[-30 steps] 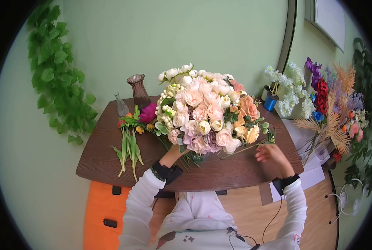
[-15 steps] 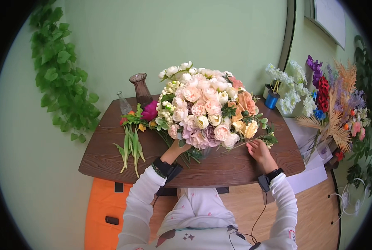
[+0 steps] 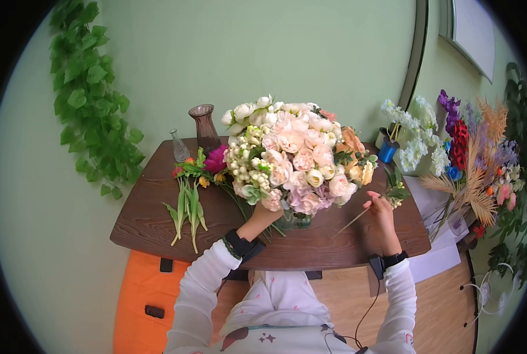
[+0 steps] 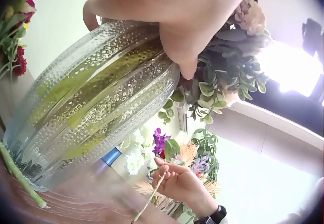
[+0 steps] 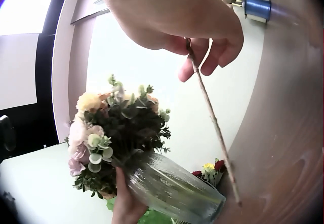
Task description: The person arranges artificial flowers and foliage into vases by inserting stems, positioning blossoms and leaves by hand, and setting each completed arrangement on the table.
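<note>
A clear textured glass vase [image 4: 101,97] holds a large round bouquet [image 3: 304,159] of pink, white, peach and lilac flowers. My left hand [image 3: 266,218] grips the vase near its top, just under the blooms; the left wrist view shows fingers and thumb around the glass. Green stems show through its wall. To the right of the bouquet, my right hand [image 3: 383,218] pinches a single sprig [image 3: 398,187] with green leaves and small pale buds. The sprig's thin bare stem [image 5: 212,112] slants down from the fingers, apart from the vase.
Left on the brown table [image 3: 151,218] lie loose green stems [image 3: 186,212] and a magenta flower [image 3: 217,158]. Behind them stand a small glass vase [image 3: 179,147] and a mauve vase [image 3: 204,127]. A blue ribbon spool [image 3: 387,151] sits back right, near more colourful flowers [image 3: 461,147].
My right hand has moved in to the sprig beside the bouquet, taken hold of it and drawn it to the right. The bouquet has turned slightly, with my left hand still on the vase.
</note>
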Demonstrator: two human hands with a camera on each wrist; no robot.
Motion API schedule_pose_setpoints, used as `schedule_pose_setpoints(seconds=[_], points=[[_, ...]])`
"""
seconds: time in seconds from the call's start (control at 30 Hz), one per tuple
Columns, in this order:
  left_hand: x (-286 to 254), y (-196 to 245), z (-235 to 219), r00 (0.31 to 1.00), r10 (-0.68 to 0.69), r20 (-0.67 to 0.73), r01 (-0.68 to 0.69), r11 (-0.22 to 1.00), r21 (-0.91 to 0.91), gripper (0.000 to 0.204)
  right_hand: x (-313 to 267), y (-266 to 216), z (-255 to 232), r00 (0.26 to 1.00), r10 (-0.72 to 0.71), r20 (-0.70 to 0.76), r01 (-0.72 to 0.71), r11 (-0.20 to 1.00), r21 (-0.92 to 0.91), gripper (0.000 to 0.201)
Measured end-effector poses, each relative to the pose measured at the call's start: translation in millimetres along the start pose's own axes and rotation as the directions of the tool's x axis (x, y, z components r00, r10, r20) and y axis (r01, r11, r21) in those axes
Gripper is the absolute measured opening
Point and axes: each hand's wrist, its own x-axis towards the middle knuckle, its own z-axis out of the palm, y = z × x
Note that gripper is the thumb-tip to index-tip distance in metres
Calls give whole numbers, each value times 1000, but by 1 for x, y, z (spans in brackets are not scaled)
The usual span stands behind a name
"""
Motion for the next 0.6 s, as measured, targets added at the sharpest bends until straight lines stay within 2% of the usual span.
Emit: schedule_pose_setpoints(seconds=[0.03,0.07,0.1,0.17,0.2,0.27,0.3,0.33,0.37,0.43,0.5,0.57,0.6], points=[[-3,0,0,999,-43,32,41,996,76,28,-2,-3,1,999,-41,-1,41,999,-18,26],[0,15,-6,993,-116,19,115,992,40,25,-5,-6,4,998,-61,-19,62,998,19,29],[5,29,-14,992,-122,14,121,992,40,25,-6,-5,1,998,-59,-15,59,998,14,29],[13,48,-27,988,-123,92,111,986,125,24,-7,-5,-5,992,-128,7,128,991,37,31],[16,52,-29,988,-144,52,144,990,0,25,-8,-5,-4,986,-164,-21,164,986,12,33],[19,60,-32,979,-195,56,198,979,-47,26,-15,-10,-5,985,-165,-55,165,986,-12,33],[21,63,-34,968,-240,68,245,965,-94,27,-19,-18,-2,981,-168,-96,166,986,-32,33],[23,64,-36,945,-292,146,304,950,-71,28,-25,-25,4,974,-121,-193,115,992,-45,30],[23,63,-35,945,-294,143,306,949,-70,28,-25,-25,2,974,-121,-190,115,992,-47,30],[21,62,-32,988,-149,40,150,988,-26,21,-25,-23,-6,969,-161,-185,172,984,43,28],[20,61,-32,987,-155,49,158,985,-65,22,-28,-27,-3,957,-219,-188,221,975,-10,27],[20,60,-33,982,-176,75,184,974,-131,22,-30,-31,0,910,-367,-194,348,929,-123,26],[20,58,-32,982,-175,73,183,974,-131,22,-29,-31,1,909,-369,-192,350,928,-124,26]])
